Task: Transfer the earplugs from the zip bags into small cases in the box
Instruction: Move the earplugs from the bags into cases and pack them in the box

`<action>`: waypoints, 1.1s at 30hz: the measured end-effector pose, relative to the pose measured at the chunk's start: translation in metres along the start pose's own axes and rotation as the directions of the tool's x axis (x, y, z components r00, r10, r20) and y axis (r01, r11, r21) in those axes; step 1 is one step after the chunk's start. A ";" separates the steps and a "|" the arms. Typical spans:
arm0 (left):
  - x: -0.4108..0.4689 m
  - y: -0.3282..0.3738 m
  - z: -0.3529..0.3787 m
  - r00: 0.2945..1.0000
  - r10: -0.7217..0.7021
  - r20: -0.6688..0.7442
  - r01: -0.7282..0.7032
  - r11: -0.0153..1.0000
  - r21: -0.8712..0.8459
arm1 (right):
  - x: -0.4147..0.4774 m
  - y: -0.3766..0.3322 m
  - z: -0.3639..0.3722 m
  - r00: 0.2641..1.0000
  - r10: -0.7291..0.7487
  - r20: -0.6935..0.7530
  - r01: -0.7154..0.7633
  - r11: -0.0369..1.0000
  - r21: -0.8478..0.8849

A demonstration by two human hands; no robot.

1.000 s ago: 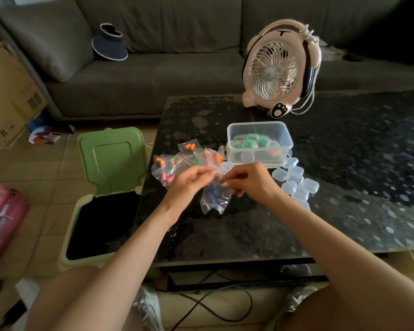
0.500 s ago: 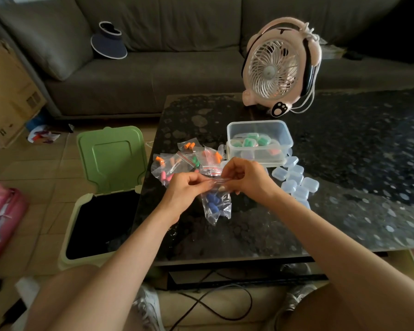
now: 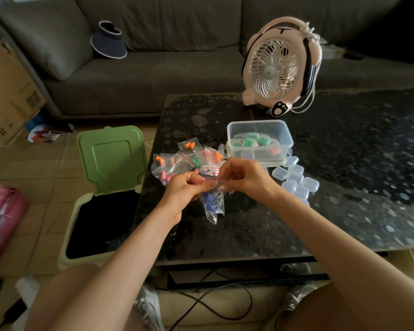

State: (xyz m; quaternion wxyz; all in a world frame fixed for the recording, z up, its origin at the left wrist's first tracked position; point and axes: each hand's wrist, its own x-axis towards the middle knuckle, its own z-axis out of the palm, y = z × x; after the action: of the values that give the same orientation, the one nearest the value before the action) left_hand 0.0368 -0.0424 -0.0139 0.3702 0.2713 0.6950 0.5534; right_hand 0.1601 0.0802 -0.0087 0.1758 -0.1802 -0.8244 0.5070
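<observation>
Left hand [image 3: 185,187] and right hand [image 3: 245,177] are pinching the zip bag [image 3: 213,215] mouth, likely opening it; next, picking earplugs [image 3: 209,200] into cases [image 3: 296,179] at 2 o'clock

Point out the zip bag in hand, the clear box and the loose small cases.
zip bag [image 3: 212,203]: head view, lower half, over the blue earplugs.
clear box [image 3: 288,137]: head view, its right wall.
small cases [image 3: 310,183]: head view, lid of one case in the cluster.
</observation>
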 end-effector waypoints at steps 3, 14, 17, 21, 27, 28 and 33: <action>-0.001 -0.001 0.000 0.999 -0.025 0.022 0.024 1.000 0.003 | 0.001 0.003 0.002 0.999 0.030 0.012 -0.029 0.999 -0.036; 0.007 -0.006 0.000 1.000 0.014 0.021 -0.014 1.000 -0.005 | 0.001 0.003 0.000 0.997 0.074 0.017 -0.073 0.995 -0.065; 0.009 -0.008 -0.001 0.999 0.021 0.037 -0.022 1.000 0.019 | 0.000 0.001 -0.004 0.997 0.065 0.034 -0.069 0.992 0.108; 0.009 -0.011 0.001 0.996 0.011 0.093 -0.016 0.998 0.053 | 0.000 0.002 -0.002 0.996 0.049 0.080 -0.072 0.946 0.316; 0.008 -0.011 0.000 0.985 0.020 0.172 -0.028 0.999 0.041 | 0.002 0.001 -0.003 0.992 0.096 0.076 -0.120 0.893 0.434; 0.008 -0.012 0.000 0.981 0.028 0.190 -0.035 0.999 0.033 | 0.002 0.001 -0.002 0.992 0.107 0.062 -0.123 0.894 0.431; 0.008 -0.010 -0.003 0.970 0.111 0.219 -0.100 0.993 -0.058 | 0.001 -0.002 0.000 0.991 0.133 0.032 -0.135 0.919 0.370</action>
State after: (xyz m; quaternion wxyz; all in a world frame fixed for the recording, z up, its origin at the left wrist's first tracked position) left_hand 0.0296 -0.0403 -0.0253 0.4215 0.3593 0.6211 0.5545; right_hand 0.1590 0.0803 -0.0065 0.1690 -0.1982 -0.6998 0.6652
